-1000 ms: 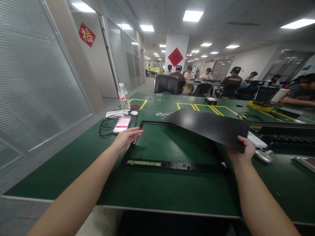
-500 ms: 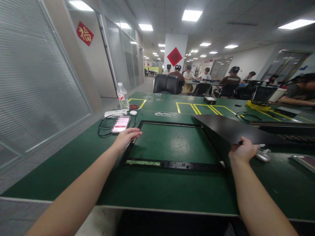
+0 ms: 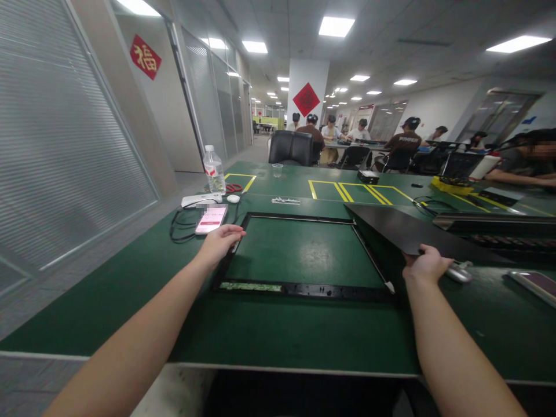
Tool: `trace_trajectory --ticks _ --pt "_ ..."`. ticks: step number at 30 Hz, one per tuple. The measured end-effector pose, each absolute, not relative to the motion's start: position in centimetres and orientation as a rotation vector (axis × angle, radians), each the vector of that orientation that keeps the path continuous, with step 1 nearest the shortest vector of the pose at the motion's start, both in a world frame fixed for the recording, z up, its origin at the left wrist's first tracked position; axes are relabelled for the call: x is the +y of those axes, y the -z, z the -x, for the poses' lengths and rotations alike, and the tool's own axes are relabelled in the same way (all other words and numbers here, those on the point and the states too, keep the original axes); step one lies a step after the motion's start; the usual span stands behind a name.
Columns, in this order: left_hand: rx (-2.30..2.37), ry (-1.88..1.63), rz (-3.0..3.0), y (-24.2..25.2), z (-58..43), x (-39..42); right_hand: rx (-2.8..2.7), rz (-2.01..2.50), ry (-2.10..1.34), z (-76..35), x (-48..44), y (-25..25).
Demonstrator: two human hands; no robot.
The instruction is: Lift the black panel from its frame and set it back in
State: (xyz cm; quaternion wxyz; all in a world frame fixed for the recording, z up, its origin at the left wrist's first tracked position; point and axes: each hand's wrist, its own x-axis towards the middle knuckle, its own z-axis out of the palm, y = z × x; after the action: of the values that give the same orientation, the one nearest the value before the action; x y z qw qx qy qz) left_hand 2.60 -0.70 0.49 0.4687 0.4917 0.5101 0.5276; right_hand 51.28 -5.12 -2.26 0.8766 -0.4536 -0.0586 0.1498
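My right hand (image 3: 426,265) grips the near edge of a flat black panel (image 3: 386,226), which is tilted up at the right of the frame. A thin rectangular black frame (image 3: 339,291) lies on the green table (image 3: 313,336), with a green circuit strip (image 3: 249,286) along its near side. Over the frame's left side is my left hand (image 3: 219,242), its fingers curled together; whatever may be between them is hidden. A white tab (image 3: 390,287) shows at the frame's near right corner.
Left of the frame are a lit phone (image 3: 211,220), black cables (image 3: 176,227), a white power strip (image 3: 201,200), a water bottle (image 3: 214,171) and red scissors (image 3: 233,187). A silver object (image 3: 459,273) and another phone (image 3: 532,285) lie at right. Several people sit beyond.
The black panel has come down a little at its near edge with my right hand. My left fingers have curled in slightly. The view has shifted a little.
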Motion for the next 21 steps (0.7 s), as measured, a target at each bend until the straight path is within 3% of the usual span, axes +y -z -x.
trace_trajectory --ticks 8,21 --pt "1.528 -1.241 -1.381 0.0 -1.3 0.1 -0.126 0.977 -0.359 -52.1 -4.7 3.0" --pt "1.572 -1.126 -1.513 0.9 -0.7 0.5 -0.14 0.979 -0.405 -52.0 -4.5 3.3"
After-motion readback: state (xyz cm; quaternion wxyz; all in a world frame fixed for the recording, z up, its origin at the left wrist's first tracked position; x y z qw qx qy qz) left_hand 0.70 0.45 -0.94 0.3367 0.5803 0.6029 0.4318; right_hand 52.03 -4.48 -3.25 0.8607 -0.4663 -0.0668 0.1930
